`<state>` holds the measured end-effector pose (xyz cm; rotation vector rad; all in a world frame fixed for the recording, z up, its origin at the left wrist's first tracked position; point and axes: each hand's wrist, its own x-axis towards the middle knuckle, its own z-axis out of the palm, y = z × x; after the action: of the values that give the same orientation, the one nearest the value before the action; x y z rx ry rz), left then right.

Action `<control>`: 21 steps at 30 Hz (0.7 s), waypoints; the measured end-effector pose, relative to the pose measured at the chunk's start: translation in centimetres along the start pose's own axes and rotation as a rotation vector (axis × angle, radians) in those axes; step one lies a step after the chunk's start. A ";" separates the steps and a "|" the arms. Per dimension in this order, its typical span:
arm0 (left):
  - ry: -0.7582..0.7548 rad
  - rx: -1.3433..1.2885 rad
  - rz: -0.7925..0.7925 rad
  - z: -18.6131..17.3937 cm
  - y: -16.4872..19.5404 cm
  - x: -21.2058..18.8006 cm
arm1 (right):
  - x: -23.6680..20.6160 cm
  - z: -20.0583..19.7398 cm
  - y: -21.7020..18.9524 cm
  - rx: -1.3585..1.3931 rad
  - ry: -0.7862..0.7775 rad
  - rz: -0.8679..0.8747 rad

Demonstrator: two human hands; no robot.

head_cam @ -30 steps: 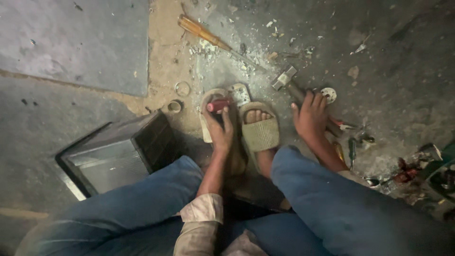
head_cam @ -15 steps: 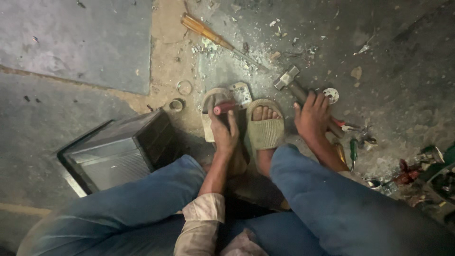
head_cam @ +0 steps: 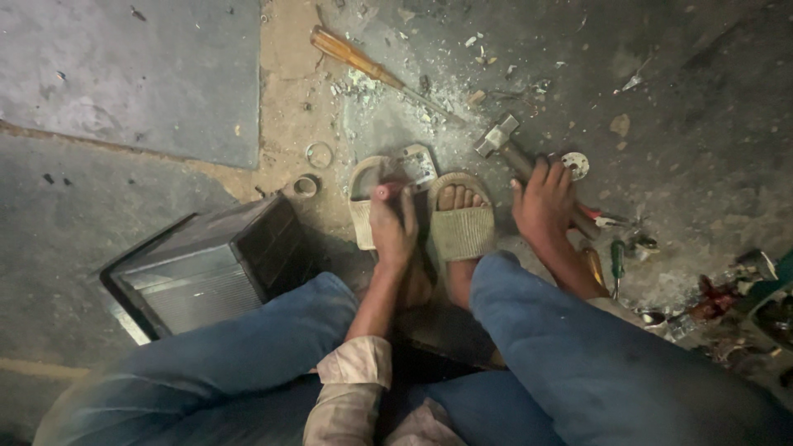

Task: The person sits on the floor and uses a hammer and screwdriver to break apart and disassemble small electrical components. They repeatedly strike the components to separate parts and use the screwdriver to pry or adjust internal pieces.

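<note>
The right hand [head_cam: 543, 202] is wrapping its fingers closed around the handle of one hammer [head_cam: 505, 142], which is lying on the floor just right of the two sandals [head_cam: 462, 227]. The left hand [head_cam: 393, 227] is pinching a small red-tipped tool [head_cam: 387, 192] over the left sandal, beside one metal bracket [head_cam: 415, 163]; two metal rings [head_cam: 312, 169] are lying left of the sandals.

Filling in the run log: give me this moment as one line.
left hand: grips red-tipped tool over metal bracket | right hand: on hammer handle | feet: sandals | nearby: screwdriver, black box
</note>
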<state>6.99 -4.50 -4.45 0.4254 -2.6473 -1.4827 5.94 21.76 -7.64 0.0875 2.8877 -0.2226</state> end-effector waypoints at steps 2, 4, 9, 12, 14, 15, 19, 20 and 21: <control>0.016 -0.044 -0.061 0.1 0.1 0.2 | -0.1 0.1 0.0 -0.023 0.023 -0.009; 0.071 -0.112 -0.173 0.2 0.2 0.2 | -0.2 0.2 0.0 -0.022 0.031 -0.013; 0.044 -0.061 -0.146 0.3 0.2 0.0 | -0.2 0.3 0.0 -0.027 0.060 -0.023; 0.066 -0.019 -0.039 0.3 0.4 0.0 | -0.2 0.3 0.1 0.001 0.001 0.006; 0.076 -0.027 0.008 0.3 0.6 0.1 | -0.3 0.6 0.2 -0.002 0.018 -0.010; 0.075 -0.050 0.010 0.3 0.6 0.1 | -0.4 0.8 0.4 -0.004 0.027 -0.018; 0.024 -0.053 -0.066 0.3 0.5 0.0 | -0.5 2.2 1.6 0.011 0.024 -0.015; 0.034 -0.018 0.003 0.4 0.3 -0.1 | -0.4 2.4 2.0 -0.009 0.042 -0.033; 0.044 0.019 0.075 0.4 0.0 -0.1 | -0.2 2.6 2.4 -0.027 0.061 -0.051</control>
<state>7.05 -4.15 -4.66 0.3520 -2.6155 -1.4115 6.95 23.66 -10.46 0.0164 2.9554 -0.1935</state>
